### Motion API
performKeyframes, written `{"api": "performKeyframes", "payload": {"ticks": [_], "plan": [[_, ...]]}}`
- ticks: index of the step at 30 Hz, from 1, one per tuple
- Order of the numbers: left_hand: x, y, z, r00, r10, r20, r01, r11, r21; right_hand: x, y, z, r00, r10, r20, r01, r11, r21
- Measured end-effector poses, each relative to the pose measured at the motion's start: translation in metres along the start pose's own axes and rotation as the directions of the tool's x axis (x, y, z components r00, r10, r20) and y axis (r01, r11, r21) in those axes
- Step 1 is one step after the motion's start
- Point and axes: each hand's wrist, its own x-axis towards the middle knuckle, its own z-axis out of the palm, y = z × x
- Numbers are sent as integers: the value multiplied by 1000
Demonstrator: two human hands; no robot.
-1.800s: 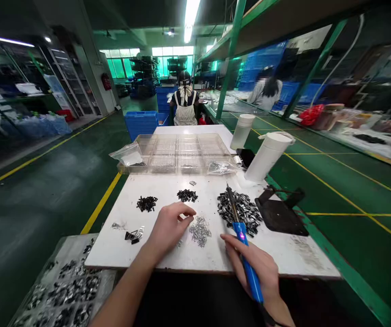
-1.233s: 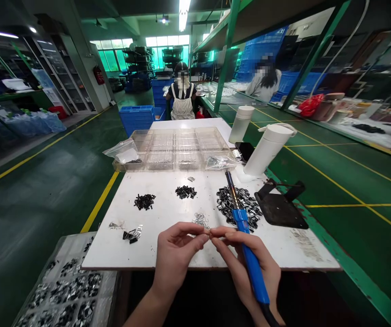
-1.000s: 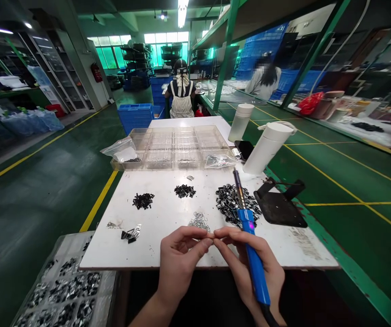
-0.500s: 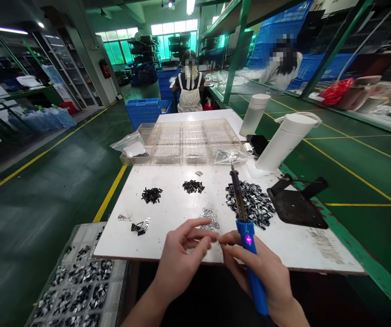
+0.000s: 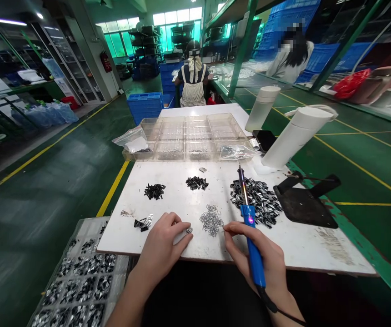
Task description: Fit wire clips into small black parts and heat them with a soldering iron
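Right hand (image 5: 262, 254) is gripping the blue soldering iron (image 5: 252, 231), tip beside the metal clips (image 5: 255, 200) at twelve o'clock: a slip could scorch them! Left hand (image 5: 163, 240) has fingers curled by a tiny clip (image 5: 189, 230), can't tell if pinching.

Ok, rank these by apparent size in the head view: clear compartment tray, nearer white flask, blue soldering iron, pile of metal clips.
1. Clear compartment tray
2. Nearer white flask and blue soldering iron: they look alike; the iron sits nearer the camera, so unranked
3. Pile of metal clips
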Motion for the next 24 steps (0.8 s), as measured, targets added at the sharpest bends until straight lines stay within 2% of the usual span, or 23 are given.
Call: {"api": "performKeyframes", "payload": {"ticks": [4, 7, 10, 13, 15, 19, 24], "plan": [[9, 3, 1, 999, -34, -15, 32, 995, -99, 1, -5, 3, 997, 73, -13, -72, 997, 31], [19, 12, 2, 994, -106, -12, 98, 954, -283, 4, -14, 4, 983, 182, -39, -176, 978, 112], [27, 26, 13, 987, -157, -25, 116, 821, -559, 8, -25, 4, 941, 329, -81, -302, 923, 240], [30, 37, 29, 984, -165, -63, 72, 703, -708, 9, -29, 2, 905, 410, -115, -361, 882, 304], [29, 42, 38, 982, -147, -120, 16, 692, -722, 8, -28, 1, 897, 426, -118, -375, 875, 306], [26, 42, 44, 968, -89, -234, -95, 734, -673, 5, -25, 0, 884, 462, -66, -420, 850, 318], [24, 38, 46, 955, 4, -298, -183, 796, -576, 6, -30, 3, 852, 518, -76, -467, 818, 335]]}}
